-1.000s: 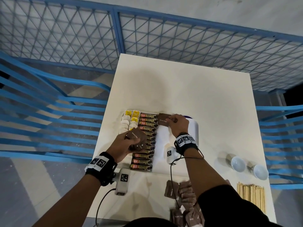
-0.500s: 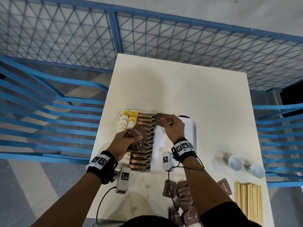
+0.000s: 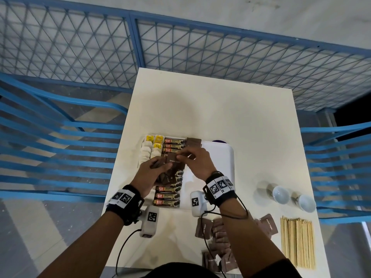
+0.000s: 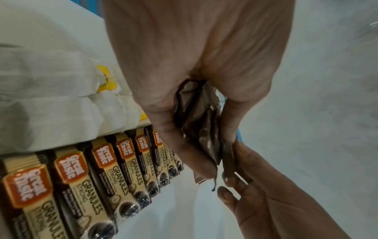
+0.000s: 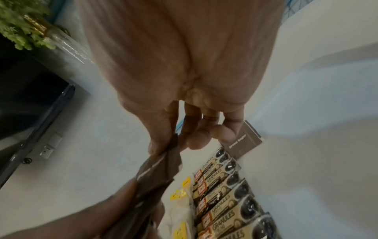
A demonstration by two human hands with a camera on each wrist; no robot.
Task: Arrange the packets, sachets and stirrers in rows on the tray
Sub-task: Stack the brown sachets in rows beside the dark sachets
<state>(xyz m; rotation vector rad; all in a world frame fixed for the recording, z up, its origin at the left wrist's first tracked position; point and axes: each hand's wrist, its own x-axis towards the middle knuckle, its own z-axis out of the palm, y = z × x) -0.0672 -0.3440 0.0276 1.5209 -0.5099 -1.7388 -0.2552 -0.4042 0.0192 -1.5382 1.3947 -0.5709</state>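
The left hand (image 3: pixel 149 174) held a small stack of brown sugar sachets (image 4: pixel 201 127) above the tray (image 3: pixel 218 157), its fingers curled round the bundle. The right hand (image 3: pixel 197 162) pinched the top sachet (image 3: pixel 174 160) between thumb and forefinger, drawing it off the stack; its other fingers were loosely bent beside.

On the tray, a row of tea bags (image 3: pixel 146 151) lay along the left edge, and next to it a column of coffee granule sticks (image 3: pixel 167 195) ran front to back. One brown sachet (image 3: pixel 193 142) already lay at the far end of the tray, just beside the top sticks, starting a third row. The right part of the tray was bare white.

More brown sachets lay in a loose pile (image 3: pixel 218 239) on the table (image 3: pixel 210 109) near the person, with a bundle of wooden stirrers (image 3: pixel 297 241) to the right and two small white cups (image 3: pixel 293 198) beyond them.

To my eye, the step in hand was peeling off a single sachet and setting it just below the one already placed. Doing it well probably meant separating only one from the stack, keeping it flat with the print facing up, and butting its edge against the sticks so the row stayed straight. The left hand would do best holding the bundle steady and clear of the sticks beneath it, since a brush could knock that column askew.
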